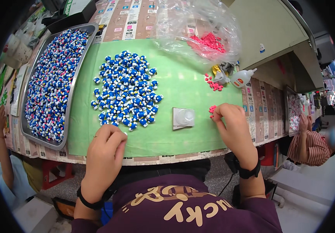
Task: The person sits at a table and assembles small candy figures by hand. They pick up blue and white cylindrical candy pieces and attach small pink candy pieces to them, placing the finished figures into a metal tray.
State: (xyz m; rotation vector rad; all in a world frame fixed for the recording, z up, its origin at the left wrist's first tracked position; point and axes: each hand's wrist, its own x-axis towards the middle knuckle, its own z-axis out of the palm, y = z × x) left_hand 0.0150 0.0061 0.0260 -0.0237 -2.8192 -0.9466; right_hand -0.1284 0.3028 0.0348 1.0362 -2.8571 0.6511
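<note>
My left hand is closed at the near edge of a loose pile of small blue-and-white plastic figures. A white bit of one small piece shows at its fingertips; the rest is hidden. My right hand bends its fingers down onto a little heap of small pink pieces, with its fingertips pinched there. What sits between them is too small to make out. Between the hands, a small translucent round cup stands on a square white block. More loose pink pieces lie beyond the right hand.
A metal tray full of figures lies at left. Farther back are a clear plastic bag with pink pieces, a squeeze bottle and a crumpled wrapper. A grey cabinet borders the green mat. Co-workers sit at both sides.
</note>
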